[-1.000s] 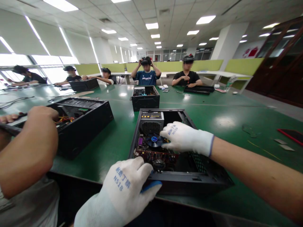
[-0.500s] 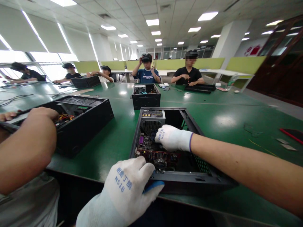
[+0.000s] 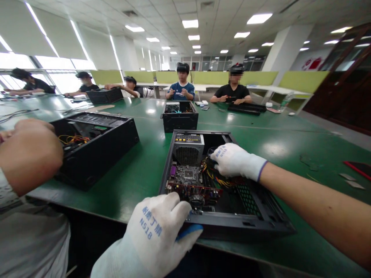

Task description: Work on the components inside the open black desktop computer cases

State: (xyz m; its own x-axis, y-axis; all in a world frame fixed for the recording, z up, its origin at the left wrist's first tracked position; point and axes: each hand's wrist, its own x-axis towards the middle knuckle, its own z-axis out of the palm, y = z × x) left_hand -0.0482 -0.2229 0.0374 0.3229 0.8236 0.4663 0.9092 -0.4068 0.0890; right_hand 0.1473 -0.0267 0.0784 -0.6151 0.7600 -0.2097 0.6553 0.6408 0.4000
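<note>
An open black computer case (image 3: 232,226) lies on the table before me, with a power supply (image 3: 189,148), a motherboard showing its bare processor socket (image 3: 189,174), a reddish expansion card (image 3: 199,191) and coloured cables (image 3: 217,179) inside. My left hand (image 3: 158,227), in a white glove, clasps the near left corner of the case, thumb outside and fingers over the rim. Above the cables, my gloved right hand (image 3: 232,160) is closed on a dark round cooling fan (image 3: 212,151), mostly covered by the fingers.
To the left stands another open case (image 3: 98,154), with a neighbour's arm (image 3: 31,154) beside it. A third case (image 3: 181,119) is across the green table (image 3: 278,143). Several people sit around it. Small flat pieces (image 3: 352,180) and a red-edged dark object (image 3: 359,170) lie at right.
My right hand has moved right with the fan, away from the motherboard, uncovering the processor socket and cables. My left hand stays on the case corner. The neighbour's arm has shifted left.
</note>
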